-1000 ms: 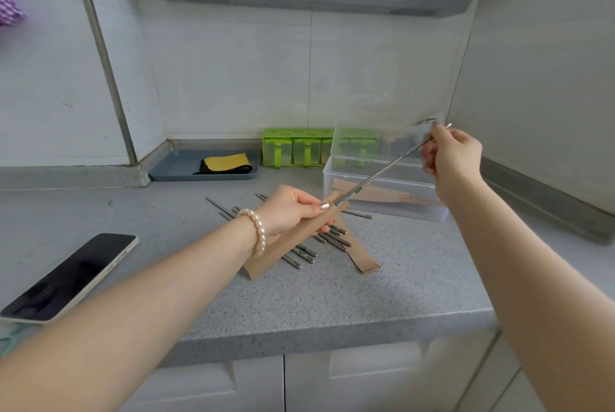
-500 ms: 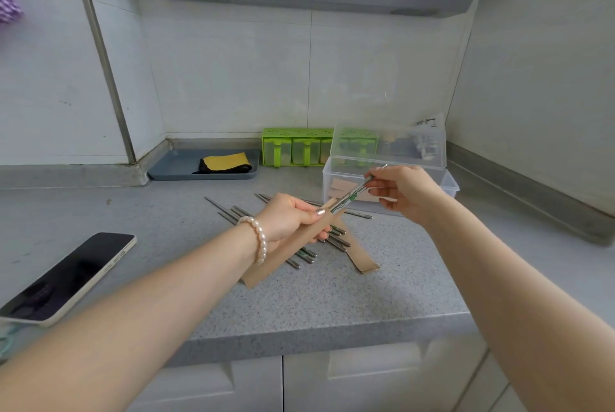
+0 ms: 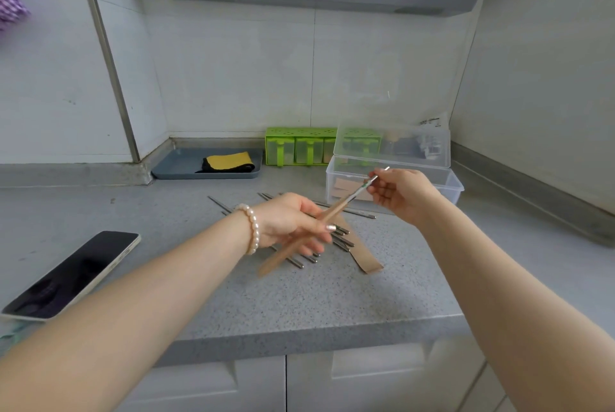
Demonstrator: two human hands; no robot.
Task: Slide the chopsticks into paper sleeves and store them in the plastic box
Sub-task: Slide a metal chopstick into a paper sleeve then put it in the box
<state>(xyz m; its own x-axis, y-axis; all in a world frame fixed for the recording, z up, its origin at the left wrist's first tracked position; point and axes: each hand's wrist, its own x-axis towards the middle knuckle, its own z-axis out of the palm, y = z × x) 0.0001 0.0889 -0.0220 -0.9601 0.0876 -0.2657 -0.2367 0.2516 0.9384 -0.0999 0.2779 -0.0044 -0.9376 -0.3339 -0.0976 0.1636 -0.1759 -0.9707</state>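
A: Hands?
B: Left hand [image 3: 293, 223] grips a tan paper sleeve [image 3: 283, 253] held slantwise above the tabletop [image 3: 299, 305]. Right hand [image 3: 404, 193] pinches the top of a metal chopstick [image 3: 369, 181] that is mostly inside the sleeve, its tip poking out toward 1 o'clock.

A: The rest of the task's things?
B: Loose chopsticks [image 3: 336, 238] lie in a pile under the left hand. A spare paper sleeve [image 3: 361, 252] lies flat at 4 o'clock of that hand. The plastic box [image 3: 452, 183] sits behind the right hand, lid up, tan sleeves inside.

A: Any text?
B: A small label at the box lid corner, too blurred to read.

A: Materials?
B: Speckled grey stone tabletop, clear box, thin steel sticks. Pearl bracelet [image 3: 251, 228] on the left wrist. Black-screened phone [image 3: 71, 273] at 9 o'clock, green spice rack [image 3: 296, 145] and grey tray [image 3: 179, 163] at 12.
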